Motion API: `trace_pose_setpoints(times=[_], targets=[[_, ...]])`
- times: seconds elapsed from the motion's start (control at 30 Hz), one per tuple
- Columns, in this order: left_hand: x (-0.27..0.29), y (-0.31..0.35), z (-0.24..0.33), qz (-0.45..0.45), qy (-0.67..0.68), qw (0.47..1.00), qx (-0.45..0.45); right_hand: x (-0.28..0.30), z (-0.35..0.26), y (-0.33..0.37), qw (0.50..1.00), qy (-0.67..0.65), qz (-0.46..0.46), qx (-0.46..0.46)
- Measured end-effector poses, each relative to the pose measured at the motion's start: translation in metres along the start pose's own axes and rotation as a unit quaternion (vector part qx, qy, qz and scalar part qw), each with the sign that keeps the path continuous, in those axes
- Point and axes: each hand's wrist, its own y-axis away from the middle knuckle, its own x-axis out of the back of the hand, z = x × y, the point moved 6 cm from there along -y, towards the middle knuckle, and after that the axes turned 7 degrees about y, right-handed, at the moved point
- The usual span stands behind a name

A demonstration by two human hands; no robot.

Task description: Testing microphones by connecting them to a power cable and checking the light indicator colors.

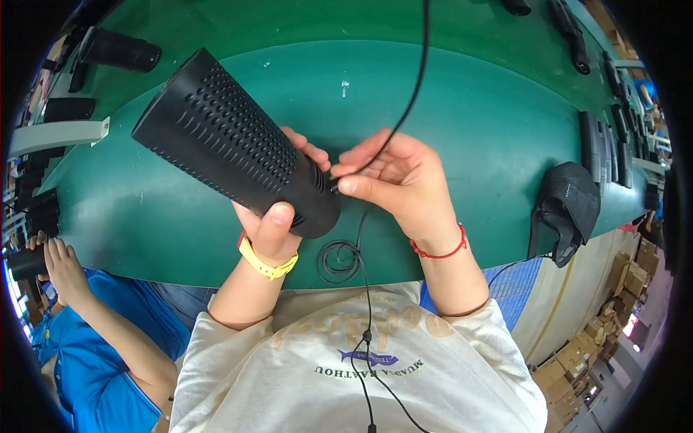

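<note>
A tapered black plastic housing (pixel 231 126) with rows of small perforations lies tilted over the green bench, its wide end toward the upper left. My left hand (pixel 268 224) is wrapped around its narrower, ribbed end, thumb on the near side and fingertips showing beyond it. My right hand (pixel 404 177) pinches a black cable (pixel 413 97) between thumb and fingers, right beside that narrow end. From there the cable runs up past the top of the picture. The exact spot where cable and housing meet is partly hidden by my fingertips.
A thin black cord (pixel 339 261) lies coiled at the bench's near edge and runs down over my shirt. To the right sits a black bag (pixel 568 209), with black cylinders (pixel 595 148) behind it. At left, a co-worker's hand (pixel 65 270) holds a black part; another housing (pixel 119 50) lies beyond.
</note>
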Motion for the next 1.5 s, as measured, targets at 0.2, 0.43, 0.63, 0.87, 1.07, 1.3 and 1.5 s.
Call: trace_pose_setpoints(times=[0.2, 0.43, 0.63, 0.87, 1.07, 1.3, 1.5], targets=[[-0.031, -0.006, -0.009, -0.007, 0.016, 0.998, 0.063, 0.018, 0.013, -0.011, 0.991, -0.075, 0.106, -0.013], [-0.006, -0.007, -0.007, 0.019, 0.038, 0.996, 0.083, 0.005, 0.029, -0.010, 0.997, -0.037, 0.047, -0.049], [0.010, -0.007, -0.007, 0.065, 0.074, 0.988, 0.115, -0.007, 0.025, -0.005, 0.998, 0.048, 0.016, -0.022], [0.009, -0.007, -0.002, 0.037, -0.061, 0.994, 0.083, -0.013, 0.019, -0.001, 0.998, 0.054, 0.022, -0.013], [0.009, -0.008, -0.003, 0.044, -0.089, 0.991, 0.092, -0.012, 0.022, 0.000, 0.998, 0.054, 0.001, -0.020], [0.014, -0.012, -0.002, 0.098, 0.055, 0.988, 0.102, -0.010, 0.024, -0.001, 0.998, 0.067, 0.000, -0.016], [0.008, -0.014, 0.000, 0.100, 0.068, 0.990, 0.077, -0.015, 0.022, 0.000, 0.996, 0.081, -0.021, 0.003]])
